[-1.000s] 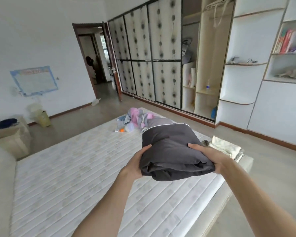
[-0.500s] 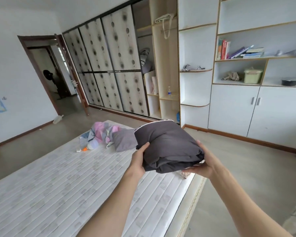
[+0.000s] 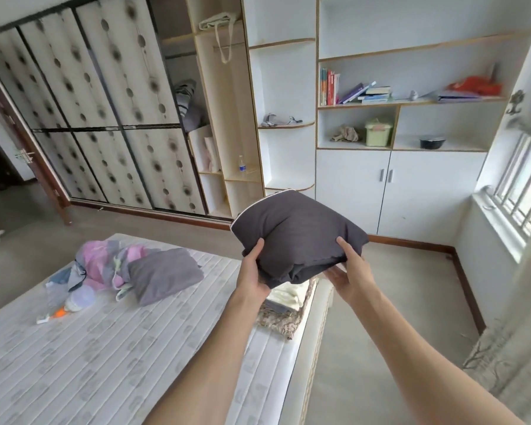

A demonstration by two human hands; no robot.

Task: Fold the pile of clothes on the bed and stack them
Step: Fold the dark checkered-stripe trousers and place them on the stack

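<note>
A folded dark grey garment (image 3: 298, 234) with a thin white trim hangs in the air between both hands. My left hand (image 3: 253, 277) grips its left side, thumb on top. My right hand (image 3: 351, 271) grips its right side, thumb on top and fingers underneath. Directly below it, at the far right corner of the bed (image 3: 111, 348), lies a stack of folded clothes (image 3: 284, 305), cream on top of patterned brown. A loose pile of pink and patterned clothes (image 3: 105, 262) and a folded grey piece (image 3: 163, 274) lie further left on the mattress.
A small bottle and orange item (image 3: 71, 305) lie beside the pile. A wardrobe with sliding doors (image 3: 105, 118) and white shelves (image 3: 396, 118) line the far wall. A window (image 3: 515, 191) and curtain (image 3: 509, 357) are on the right, bare floor (image 3: 380, 348) beside the bed.
Both hands have carried the folded dark garment to the right, from over the mattress to above the stack at the bed's corner. My view has turned right with it.
</note>
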